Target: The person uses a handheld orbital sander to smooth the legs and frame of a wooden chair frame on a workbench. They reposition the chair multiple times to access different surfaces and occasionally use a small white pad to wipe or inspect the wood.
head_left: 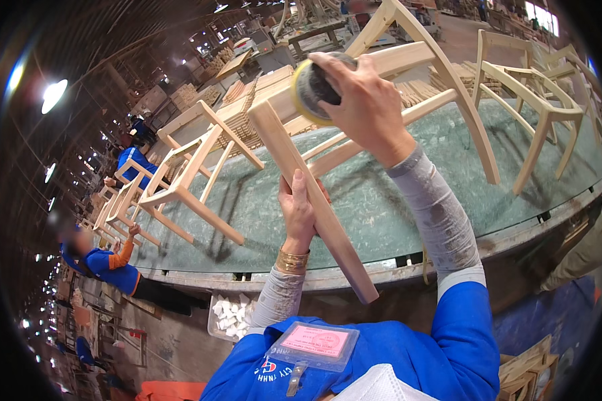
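A pale wooden chair frame (331,220) lies tipped on the long green-topped table, one leg slanting toward me past the table's near edge. My left hand (298,208) is closed around that leg, thumb lying along the wood. In my right hand (374,110) is a round, dark sander (316,88) with a yellow rim, fingers wrapped over its top. The sander stands on edge beside the top of the leg, by the seat rail; whether its face touches the wood is hidden.
More chair frames stand on the table to the left (187,170) and right (525,100). A bin of white pieces (231,315) sits below the near edge. A co-worker in blue (110,264) handles a chair at far left. Stacked wood (247,100) lies beyond.
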Action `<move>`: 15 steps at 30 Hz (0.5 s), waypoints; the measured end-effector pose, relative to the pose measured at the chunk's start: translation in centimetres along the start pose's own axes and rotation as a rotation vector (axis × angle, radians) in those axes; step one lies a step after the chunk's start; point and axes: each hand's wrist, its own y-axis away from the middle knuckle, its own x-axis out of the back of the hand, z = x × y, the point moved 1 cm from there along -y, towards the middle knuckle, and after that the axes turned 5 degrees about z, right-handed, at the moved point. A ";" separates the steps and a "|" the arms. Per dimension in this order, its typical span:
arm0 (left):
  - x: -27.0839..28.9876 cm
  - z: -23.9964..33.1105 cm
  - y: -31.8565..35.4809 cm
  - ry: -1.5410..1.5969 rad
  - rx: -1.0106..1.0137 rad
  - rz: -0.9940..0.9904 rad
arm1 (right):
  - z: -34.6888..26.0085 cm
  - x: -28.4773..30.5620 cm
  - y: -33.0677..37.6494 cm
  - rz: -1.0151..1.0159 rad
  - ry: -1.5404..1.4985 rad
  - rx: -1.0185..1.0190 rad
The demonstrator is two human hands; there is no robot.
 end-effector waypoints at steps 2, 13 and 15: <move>0.0 0.1 0.1 0.002 -0.004 -0.001 | -0.8 -0.8 -0.2 -0.018 -0.017 0.037; -0.2 0.1 0.2 -0.026 0.011 0.020 | -2.2 -1.3 -1.2 -0.042 -0.016 0.039; 0.2 0.0 0.0 0.001 0.017 0.004 | -1.4 -1.4 -0.1 -0.068 -0.030 0.022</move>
